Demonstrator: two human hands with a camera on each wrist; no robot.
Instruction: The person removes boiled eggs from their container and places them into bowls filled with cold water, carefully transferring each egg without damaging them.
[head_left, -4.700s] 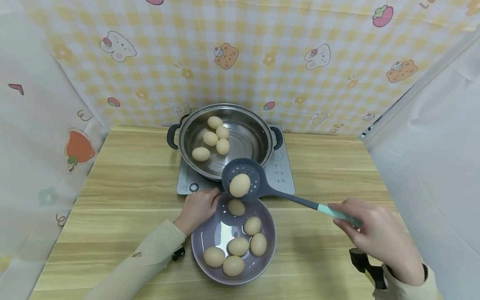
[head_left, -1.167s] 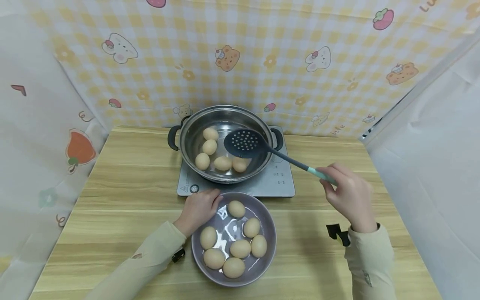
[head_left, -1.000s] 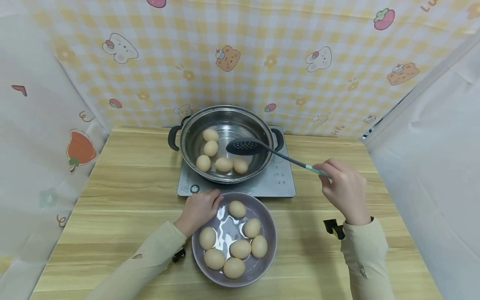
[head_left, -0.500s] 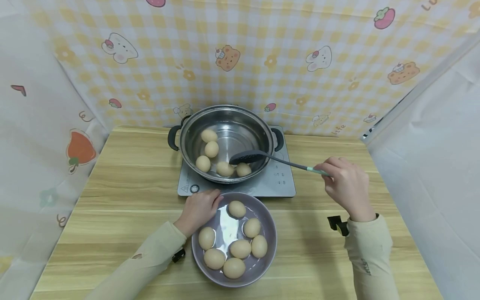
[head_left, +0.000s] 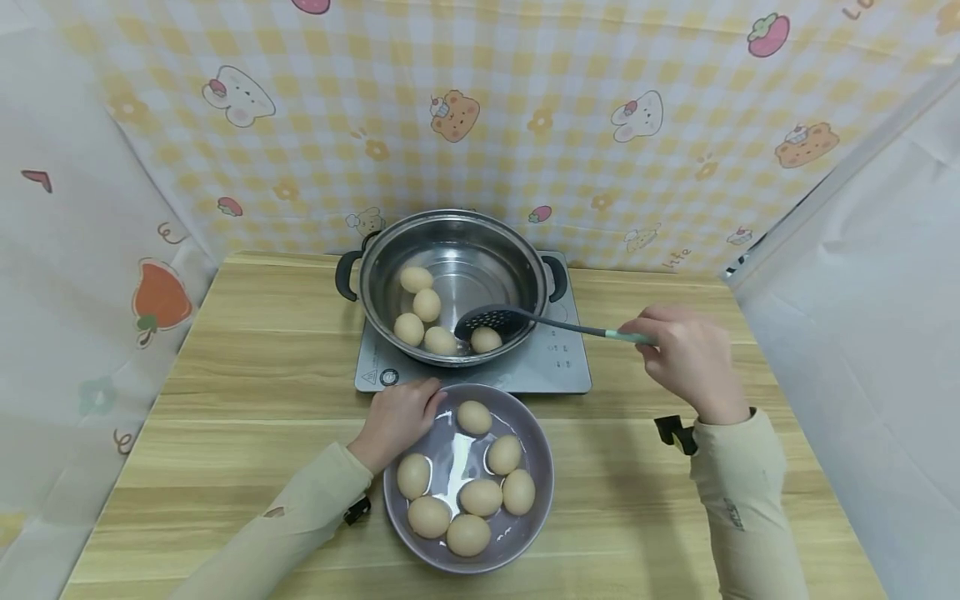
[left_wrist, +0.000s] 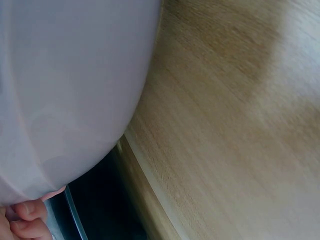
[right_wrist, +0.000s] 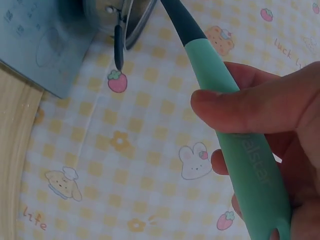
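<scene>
My right hand [head_left: 686, 350] grips the mint-green handle [right_wrist: 235, 125] of a dark perforated skimmer [head_left: 487, 317]. The skimmer's head is tilted inside a steel pot [head_left: 495, 250], right behind an egg [head_left: 486, 340] at the pot's front. Several more eggs [head_left: 427, 305] lie to the left of it in the pot. My left hand [head_left: 397, 421] holds the rim of a purple-grey bowl [head_left: 536, 525] at its back left, with fingers [left_wrist: 31, 210] curled at the edge in the left wrist view. Several brown eggs [head_left: 481, 497] lie in this bowl.
The pot stands on a silver induction cooker [head_left: 558, 379] just behind the bowl. Black side handles [head_left: 556, 277] stick out from the pot. A yellow checked cloth [head_left: 525, 167] hangs behind, and white sheets [head_left: 862, 333] flank the wooden table [head_left: 240, 375].
The egg carried on the skimmer earlier now lies in the bowl. The skimmer went back into the pot and came down toward its front, and the eggs there shifted. My left hand stayed put.
</scene>
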